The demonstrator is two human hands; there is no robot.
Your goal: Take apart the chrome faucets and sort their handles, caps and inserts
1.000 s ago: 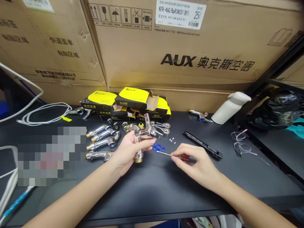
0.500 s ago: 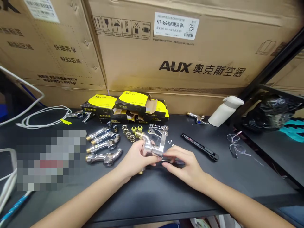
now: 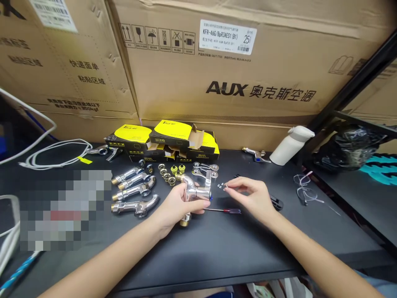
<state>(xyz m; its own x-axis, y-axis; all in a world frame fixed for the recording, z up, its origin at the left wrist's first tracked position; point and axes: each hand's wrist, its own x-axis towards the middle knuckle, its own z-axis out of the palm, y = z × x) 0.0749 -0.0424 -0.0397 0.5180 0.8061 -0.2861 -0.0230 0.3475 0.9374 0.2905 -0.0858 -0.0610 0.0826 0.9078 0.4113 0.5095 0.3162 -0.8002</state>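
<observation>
My left hand is wrapped round a chrome faucet, with its lever handle pointing up and a blue dot at the cap end. A brass threaded end sticks out below the hand. To the right, my right hand pinches a small screw at its fingertips, just beside a few loose silver screws on the table. A screwdriver with a dark purple handle lies between the hands. Behind the faucet are chrome lever handles, and left of them yellow-green valve cartridges and brass rings.
Chrome faucet bodies lie in a row at left. Yellow-black boxes are stacked behind, before large cartons. A white bottle, another faucet, glasses and a black knife, partly covered by my right hand, are at right.
My right hand has left the faucet's cap end and moved right and up to the loose screws, its fingertips now pinched. The blue dot and screwdriver handle have come into clear view.
</observation>
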